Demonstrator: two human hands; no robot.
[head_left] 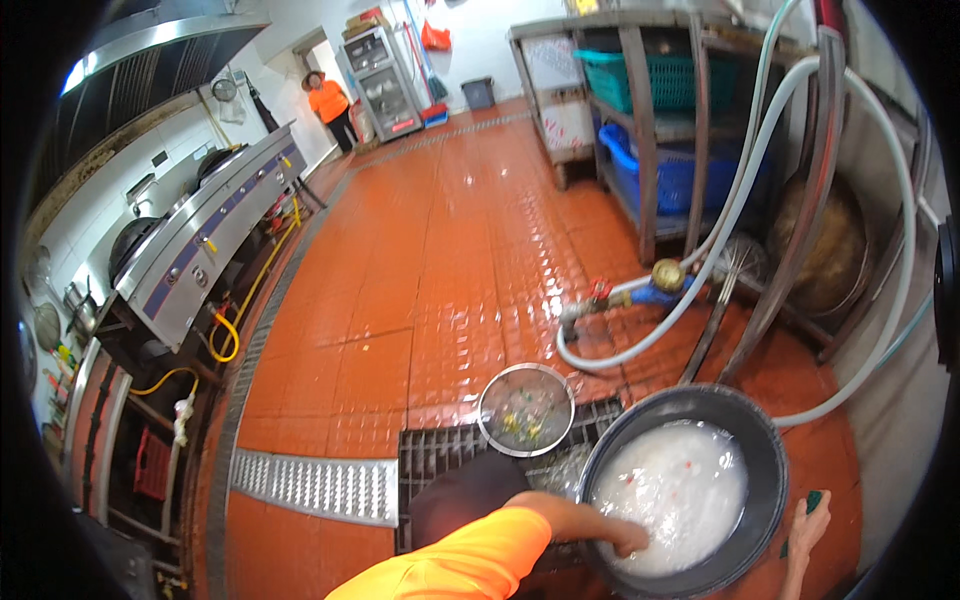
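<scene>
Left hand (630, 538) inside tub (766, 488) rim; right hand (808, 523) between tub and wall (898, 450).

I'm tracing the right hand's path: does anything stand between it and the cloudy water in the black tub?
Yes: the right wall and rim of the black tub lie between the right hand and the cloudy water. Nothing else visible does.

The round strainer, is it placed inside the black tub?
No, the round strainer is outside the black tub, in the head view to the left of its rim and a little higher.
</scene>
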